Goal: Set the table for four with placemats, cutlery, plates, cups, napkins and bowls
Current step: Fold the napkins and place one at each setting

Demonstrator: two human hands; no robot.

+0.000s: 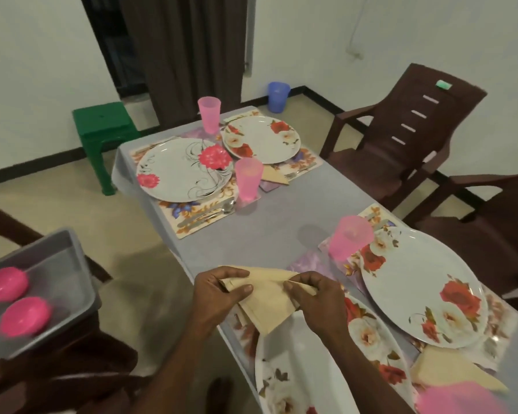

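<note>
While hands (pixel 269 297) pinch a napkin (pixel 266 306), plates (pixel 422 288) crowd close

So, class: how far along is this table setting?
Done: four plates, e.g. the far one, and pink cups on placemats. In hand: both hands, left and right, fold a napkin. Left: the pink bowls are in the tray.

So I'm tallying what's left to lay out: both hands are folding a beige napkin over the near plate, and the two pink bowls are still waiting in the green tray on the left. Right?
Nearly. The tray holding the two pink bowls is grey, not green, as the head view shows. The rest holds: the left hand and right hand grip the beige napkin above the near plate.
</note>
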